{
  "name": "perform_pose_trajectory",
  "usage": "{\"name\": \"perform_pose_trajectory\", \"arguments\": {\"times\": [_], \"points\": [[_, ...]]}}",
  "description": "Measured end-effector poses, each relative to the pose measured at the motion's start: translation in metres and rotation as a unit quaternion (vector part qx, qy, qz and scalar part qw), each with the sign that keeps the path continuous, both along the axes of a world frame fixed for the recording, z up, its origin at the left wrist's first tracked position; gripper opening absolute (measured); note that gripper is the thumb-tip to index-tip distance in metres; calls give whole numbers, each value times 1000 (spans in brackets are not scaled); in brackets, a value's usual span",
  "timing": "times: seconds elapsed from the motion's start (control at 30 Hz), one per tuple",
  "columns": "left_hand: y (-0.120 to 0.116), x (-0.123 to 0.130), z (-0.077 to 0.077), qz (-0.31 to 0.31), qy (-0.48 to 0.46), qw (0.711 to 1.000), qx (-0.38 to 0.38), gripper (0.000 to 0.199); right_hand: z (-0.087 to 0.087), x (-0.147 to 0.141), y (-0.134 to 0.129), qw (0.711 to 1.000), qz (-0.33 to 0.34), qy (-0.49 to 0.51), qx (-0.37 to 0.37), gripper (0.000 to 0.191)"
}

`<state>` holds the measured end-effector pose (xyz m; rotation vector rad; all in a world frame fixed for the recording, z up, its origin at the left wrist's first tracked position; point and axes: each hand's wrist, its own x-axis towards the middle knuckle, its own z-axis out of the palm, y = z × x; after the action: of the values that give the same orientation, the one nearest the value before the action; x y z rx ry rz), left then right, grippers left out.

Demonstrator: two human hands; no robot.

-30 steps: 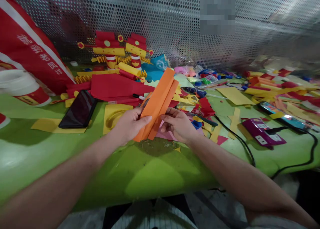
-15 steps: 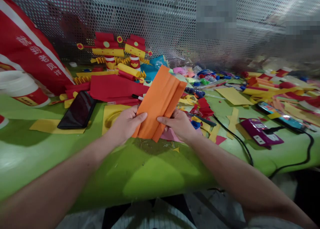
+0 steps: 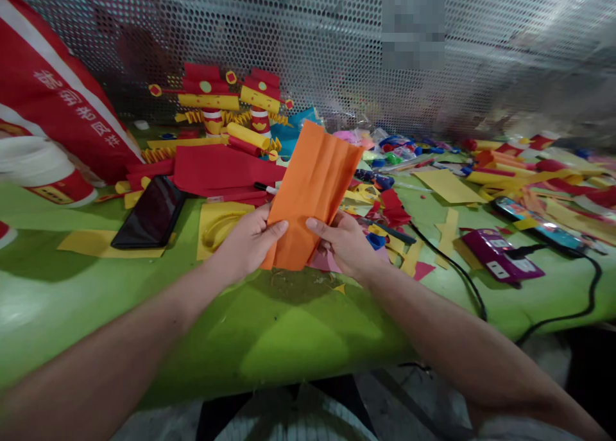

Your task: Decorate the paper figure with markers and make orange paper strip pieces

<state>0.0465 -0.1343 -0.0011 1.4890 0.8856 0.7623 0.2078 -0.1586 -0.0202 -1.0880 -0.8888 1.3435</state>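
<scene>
A creased sheet of orange paper [image 3: 308,190] is held up, slightly tilted, over the front part of the green table. My left hand [image 3: 250,239] grips its lower left edge, thumb on the near face. On the lower right edge my right hand [image 3: 344,239] pinches the sheet, its thumb also on the near face. The fingers behind the paper are mostly hidden. Pink paper [image 3: 325,260] lies beneath, close to my right hand. Left of my left hand is a yellow sheet with a roll of yellow tape [image 3: 219,231].
On the green table [image 3: 298,345] lie a black phone [image 3: 151,213], red paper [image 3: 216,170], paper scraps and a purple power socket [image 3: 503,256] with a black cable. A paper cup [image 3: 48,171] stands left; two red-and-yellow paper figures [image 3: 209,97] stand behind.
The orange sheet has opened out on its right side, its folded right strip now spread wider. Both hands keep hold of it and have shifted slightly to the right.
</scene>
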Motion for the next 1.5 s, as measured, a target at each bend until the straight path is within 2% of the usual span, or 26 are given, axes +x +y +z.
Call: {"name": "perform_pose_trajectory", "arguments": {"times": [0.17, 0.33, 0.67, 0.87, 0.93, 1.1, 1.27, 1.5], "points": [[7, -4, -3, 35, -43, 998, -27, 21, -3, 5, 4, 1000, -7, 0, 14, 42], [14, -9, -1, 73, -57, 994, -53, 22, -9, 15, 11, 999, -31, -34, 15, 31], [14, -10, -3, 63, -58, 995, -55, 21, -7, 10, 10, 998, -63, 4, -19, 23], [8, -3, -7, 37, -69, 996, -45, 22, -8, -1, 6, 990, -137, 30, -13, 21], [5, -1, -7, 30, -77, 995, -55, 22, -6, -5, 2, 991, -130, 38, -14, 24], [7, -2, -8, 35, -107, 990, -82, 22, -2, -3, -1, 997, -55, 62, 3, 35], [15, -7, -5, 69, -129, 982, -116, 24, -4, 8, 5, 994, -64, 87, 26, 31], [17, -10, -2, 90, -114, 984, -102, 27, -11, 13, 10, 991, -97, 79, 37, 24]]}}
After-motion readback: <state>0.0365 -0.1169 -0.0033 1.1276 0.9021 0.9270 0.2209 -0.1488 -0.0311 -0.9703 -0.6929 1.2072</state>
